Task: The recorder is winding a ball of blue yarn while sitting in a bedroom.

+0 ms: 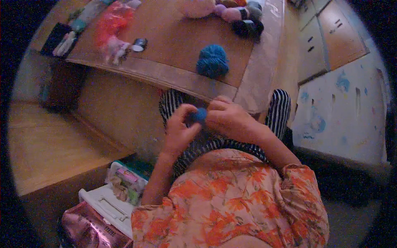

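Observation:
Above my lap, my left hand [179,129] is closed around a small blue piece of yarn work [200,115], with thumb and fingers at its left side. My right hand [230,118] is closed at the piece's right side, its fingers bent; what it pinches is hidden. A ball of blue yarn [212,61] lies on the table just beyond my hands. A faint blue strand seems to hang from the ball toward the table's near edge.
The brown table [173,53] carries a red plastic bag [113,27], a small dark round container [139,44] and several yarn balls [233,14] at the far side. A white bin [108,202] and a shiny pink bag [89,227] stand at lower left. White cabinets [335,107] line the right.

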Available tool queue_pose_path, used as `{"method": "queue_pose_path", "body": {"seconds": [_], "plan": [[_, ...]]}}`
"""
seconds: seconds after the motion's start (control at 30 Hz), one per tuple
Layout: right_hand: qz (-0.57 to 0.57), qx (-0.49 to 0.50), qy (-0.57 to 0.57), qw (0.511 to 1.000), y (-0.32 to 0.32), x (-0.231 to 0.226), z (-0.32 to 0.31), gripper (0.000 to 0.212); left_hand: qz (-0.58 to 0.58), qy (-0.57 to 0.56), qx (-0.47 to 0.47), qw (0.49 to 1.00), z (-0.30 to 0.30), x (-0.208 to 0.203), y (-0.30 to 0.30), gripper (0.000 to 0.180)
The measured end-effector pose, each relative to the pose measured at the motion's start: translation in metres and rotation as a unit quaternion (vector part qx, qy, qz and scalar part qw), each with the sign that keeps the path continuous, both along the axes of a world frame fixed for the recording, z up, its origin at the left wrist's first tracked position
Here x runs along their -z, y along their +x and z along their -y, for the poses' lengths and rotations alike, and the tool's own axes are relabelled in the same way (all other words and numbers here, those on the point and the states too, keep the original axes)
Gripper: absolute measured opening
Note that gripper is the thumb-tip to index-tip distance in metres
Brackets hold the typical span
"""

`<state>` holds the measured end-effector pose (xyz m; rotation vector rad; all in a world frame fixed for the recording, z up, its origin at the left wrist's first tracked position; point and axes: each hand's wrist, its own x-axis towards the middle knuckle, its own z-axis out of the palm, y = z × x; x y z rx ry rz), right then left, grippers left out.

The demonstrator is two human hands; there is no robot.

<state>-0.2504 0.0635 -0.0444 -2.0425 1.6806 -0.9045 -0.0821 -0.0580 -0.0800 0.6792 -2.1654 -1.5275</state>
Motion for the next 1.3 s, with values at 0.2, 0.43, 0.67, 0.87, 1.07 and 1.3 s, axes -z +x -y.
{"method": "queue_pose_path", "body": {"seconds": [0.2,0.43,0.67,0.87,1.07,1.3], "plan": [[0.047,0.041,-0.069,0.996,-0.018,0.007,0.013,0.009,-0.011,0.191,0.092,0.977,-0.013,0.007,0.004,0.052],[0.050,0.183,-0.088,0.978,-0.049,0.040,0.042,0.025,-0.114,0.020,0.192,0.975,-0.017,-0.028,0.006,0.048],[-0.091,0.157,-0.041,0.983,-0.068,0.040,0.064,0.043,-0.106,-0.069,0.242,0.962,-0.032,-0.061,0.005,0.045],[-0.155,0.149,-0.016,0.976,-0.118,0.052,0.101,0.046,-0.162,0.021,0.328,0.931,-0.046,-0.088,0.021,0.041],[-0.138,0.201,0.012,0.970,-0.143,0.069,0.117,0.061,-0.193,0.140,0.457,0.857,-0.049,-0.144,0.042,0.033],[-0.058,0.074,-0.174,0.980,0.012,-0.001,0.041,0.032,-0.257,0.249,0.320,0.877,-0.042,-0.103,0.053,0.041]]}}
